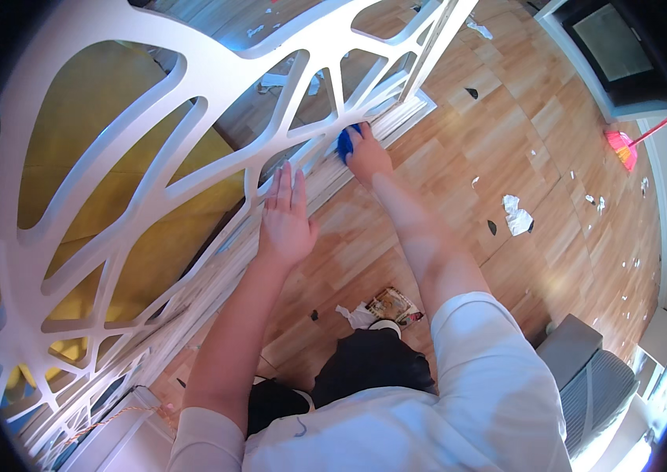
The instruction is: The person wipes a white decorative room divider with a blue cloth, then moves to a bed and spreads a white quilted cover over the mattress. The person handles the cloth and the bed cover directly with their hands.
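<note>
My right hand grips a blue cleaning cloth or scrubber; its exact kind is partly hidden by the fingers. It is pressed to the lower part of a white cut-out lattice partition, which has branching bars and rounded openings. My left hand holds nothing and is stretched out, palm towards the panel, its fingertips at a lower bar. Its thumb stands apart from the fingers. Below both hands runs the partition's white ridged base, with greyish streaks along it.
A yellow surface shows through the openings. White paper scraps and small dark pieces litter the wood-look floor. A printed packet lies by my foot. A pink broom leans by the right wall. A grey seat stands lower right.
</note>
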Motion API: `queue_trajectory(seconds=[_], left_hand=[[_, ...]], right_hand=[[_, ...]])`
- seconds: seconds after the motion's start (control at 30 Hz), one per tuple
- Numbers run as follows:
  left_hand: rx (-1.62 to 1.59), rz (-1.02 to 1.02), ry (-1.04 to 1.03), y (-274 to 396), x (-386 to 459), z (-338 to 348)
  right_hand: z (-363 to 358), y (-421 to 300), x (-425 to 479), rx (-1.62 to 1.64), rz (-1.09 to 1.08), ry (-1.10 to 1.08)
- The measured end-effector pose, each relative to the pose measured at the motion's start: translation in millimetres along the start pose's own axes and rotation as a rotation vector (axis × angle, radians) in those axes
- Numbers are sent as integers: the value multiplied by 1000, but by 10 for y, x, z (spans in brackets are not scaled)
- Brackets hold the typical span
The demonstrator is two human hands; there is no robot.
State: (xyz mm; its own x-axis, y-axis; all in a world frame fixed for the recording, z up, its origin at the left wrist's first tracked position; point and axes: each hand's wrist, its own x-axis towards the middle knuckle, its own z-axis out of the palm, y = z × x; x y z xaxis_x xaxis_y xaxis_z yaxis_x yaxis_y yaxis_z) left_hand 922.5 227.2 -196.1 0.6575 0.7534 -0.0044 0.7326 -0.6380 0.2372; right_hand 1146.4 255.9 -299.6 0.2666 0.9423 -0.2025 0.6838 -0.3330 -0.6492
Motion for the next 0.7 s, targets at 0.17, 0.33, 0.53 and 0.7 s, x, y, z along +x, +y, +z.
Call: queue_trajectory(seconds=[0.17, 0.33, 0.53, 0.7], left_hand=[[140, -120, -77, 9, 156, 21], [242, -190, -173, 96, 316, 53], [200, -278, -334, 265, 587, -43], [174, -256, -239, 532, 683, 22]], right_hand=[[483, 256, 155, 55, -93, 80], [989, 73, 8, 262, -328, 289], [304, 349, -112, 1839, 731, 46], [-201, 436, 69, 1657, 322, 419]])
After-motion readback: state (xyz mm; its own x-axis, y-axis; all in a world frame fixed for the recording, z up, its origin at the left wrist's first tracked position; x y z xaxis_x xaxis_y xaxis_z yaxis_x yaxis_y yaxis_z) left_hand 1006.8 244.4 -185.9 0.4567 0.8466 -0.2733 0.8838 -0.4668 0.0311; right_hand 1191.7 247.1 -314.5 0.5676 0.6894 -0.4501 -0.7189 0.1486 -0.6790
